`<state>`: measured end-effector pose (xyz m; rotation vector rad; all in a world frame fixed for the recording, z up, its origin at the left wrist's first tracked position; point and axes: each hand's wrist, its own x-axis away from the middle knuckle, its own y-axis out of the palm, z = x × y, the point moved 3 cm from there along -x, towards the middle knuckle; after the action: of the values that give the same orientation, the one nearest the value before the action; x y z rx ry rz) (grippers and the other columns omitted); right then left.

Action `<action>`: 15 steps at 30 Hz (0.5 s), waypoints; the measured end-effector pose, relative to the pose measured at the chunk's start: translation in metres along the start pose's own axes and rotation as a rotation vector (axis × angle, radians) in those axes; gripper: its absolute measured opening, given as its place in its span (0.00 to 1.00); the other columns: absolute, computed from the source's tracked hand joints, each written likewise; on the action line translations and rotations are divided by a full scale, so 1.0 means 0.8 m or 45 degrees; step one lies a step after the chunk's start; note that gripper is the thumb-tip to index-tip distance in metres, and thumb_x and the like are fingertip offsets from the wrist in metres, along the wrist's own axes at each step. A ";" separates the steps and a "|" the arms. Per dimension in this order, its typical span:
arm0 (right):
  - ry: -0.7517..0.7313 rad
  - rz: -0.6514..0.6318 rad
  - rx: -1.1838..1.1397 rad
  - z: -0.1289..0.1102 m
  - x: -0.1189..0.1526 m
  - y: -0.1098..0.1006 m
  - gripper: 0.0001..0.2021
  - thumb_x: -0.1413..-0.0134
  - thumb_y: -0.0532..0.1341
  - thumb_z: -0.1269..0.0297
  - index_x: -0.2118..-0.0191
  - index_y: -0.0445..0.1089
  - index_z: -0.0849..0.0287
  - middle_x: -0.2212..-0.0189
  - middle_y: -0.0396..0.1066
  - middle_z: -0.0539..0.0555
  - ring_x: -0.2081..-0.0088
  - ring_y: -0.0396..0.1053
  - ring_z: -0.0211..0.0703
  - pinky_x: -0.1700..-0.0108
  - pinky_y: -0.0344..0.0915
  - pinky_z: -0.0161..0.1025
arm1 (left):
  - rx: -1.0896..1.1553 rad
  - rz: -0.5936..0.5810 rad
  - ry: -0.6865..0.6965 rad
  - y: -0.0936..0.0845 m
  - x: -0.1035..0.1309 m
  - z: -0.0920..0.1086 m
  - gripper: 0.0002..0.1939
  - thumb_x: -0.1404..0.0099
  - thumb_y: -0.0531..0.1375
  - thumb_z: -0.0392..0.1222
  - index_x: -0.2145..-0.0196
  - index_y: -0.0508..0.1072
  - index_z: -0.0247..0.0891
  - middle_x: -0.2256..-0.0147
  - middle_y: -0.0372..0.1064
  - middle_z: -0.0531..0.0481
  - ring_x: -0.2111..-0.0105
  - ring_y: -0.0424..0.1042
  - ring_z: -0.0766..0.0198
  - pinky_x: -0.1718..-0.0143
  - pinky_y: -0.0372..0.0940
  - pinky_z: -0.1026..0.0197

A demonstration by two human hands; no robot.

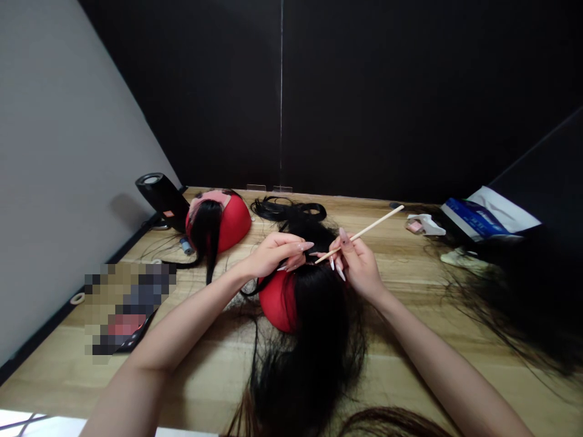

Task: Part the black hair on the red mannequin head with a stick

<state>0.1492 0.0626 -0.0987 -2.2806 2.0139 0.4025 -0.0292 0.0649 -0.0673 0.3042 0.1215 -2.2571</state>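
In front of me a red dome-shaped head form (277, 303) carries long black hair (321, 340) that falls toward the table's near edge. My right hand (354, 261) pinches a thin pale wooden stick (378, 223). Its lower tip points at the top of the hair, while the other end slants up to the right. My left hand (279, 252) is beside that tip, over the red form. Its thumb and fingers are pressed together, and I cannot make out what lies between them. The fingertips of both hands are close but apart.
At the back left stand a second red head form (237, 221) with a black hair strand and a black cylindrical speaker (161, 197). Coiled black hair (291, 210) lies behind the hands. Right are a blue-white packet (483, 218) and loose black hair (532, 297). A partly pixelated dark device (136, 337) lies left.
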 end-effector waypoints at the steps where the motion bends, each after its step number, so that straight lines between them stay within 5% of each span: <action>1: 0.006 0.000 -0.017 0.001 0.000 0.000 0.20 0.42 0.58 0.44 0.71 0.64 0.58 0.84 0.63 0.44 0.84 0.59 0.30 0.82 0.57 0.28 | 0.000 -0.001 0.002 0.000 0.000 0.000 0.24 0.32 0.56 0.46 0.83 0.61 0.33 0.83 0.57 0.54 0.80 0.59 0.71 0.70 0.57 0.62; 9: -0.005 0.039 -0.165 0.008 -0.001 -0.004 0.17 0.41 0.58 0.47 0.70 0.64 0.57 0.80 0.65 0.45 0.83 0.60 0.30 0.81 0.60 0.29 | 0.007 0.025 0.003 0.003 -0.002 0.004 0.25 0.33 0.58 0.49 0.85 0.60 0.34 0.85 0.55 0.55 0.80 0.61 0.69 0.69 0.59 0.61; 15: -0.075 0.069 -0.137 -0.006 0.005 0.001 0.17 0.41 0.58 0.46 0.69 0.65 0.56 0.81 0.64 0.45 0.81 0.63 0.34 0.71 0.70 0.36 | 0.092 0.090 -0.003 0.006 -0.003 0.004 0.26 0.36 0.60 0.50 0.86 0.60 0.34 0.86 0.55 0.55 0.81 0.62 0.68 0.69 0.60 0.61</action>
<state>0.1496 0.0574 -0.0954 -2.2486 2.0775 0.5885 -0.0248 0.0630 -0.0635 0.3392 0.0281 -2.1950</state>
